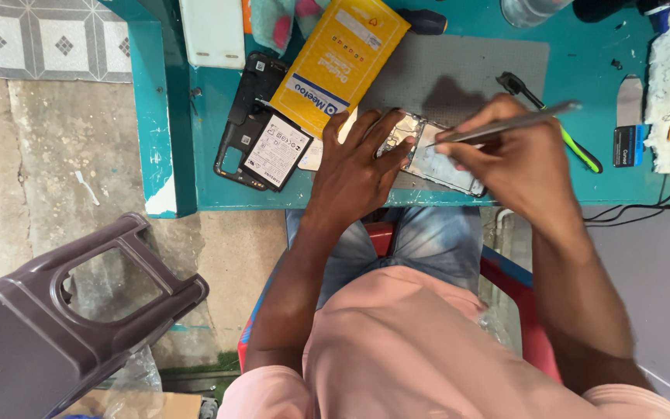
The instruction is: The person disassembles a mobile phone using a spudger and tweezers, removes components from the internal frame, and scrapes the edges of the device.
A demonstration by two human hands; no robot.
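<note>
Working over an opened phone (pixel 436 159) at the near edge of the teal worktop (pixel 583 62), the person had both hands on the job. The left hand (pixel 354 167) lay flat with its fingers spread wide, pressing down on the left part of the phone to steady it. The right hand (pixel 517 151) was closed around a slim grey metal tool (pixel 517 124), held like a pen, with its tip touching the exposed inside of the phone near the upper middle.

Judging by how things lay, the stripping-down looked largely done. The black back cover (pixel 246 116) sat apart to the left on the worktop, and a flat battery with a white label (pixel 279 151) rested on its lower part, so the phone was already open and its battery apparently out. The silvery inner face of the phone showed bare between the two hands, lying on a grey mat (pixel 467 70). What was left seemed to be the fine work inside; whether the tool was prying, scraping or seating a part could not be told, since the hands covered much of it.

A yellow cardboard package (pixel 343 54) lay slantwise above the back cover. A green-handled tool (pixel 575 143) lay just right of the right hand, untouched, and a screwdriver with a dark handle (pixel 424 22) rested at the far edge. Nothing showed the phone being closed up yet.
</note>
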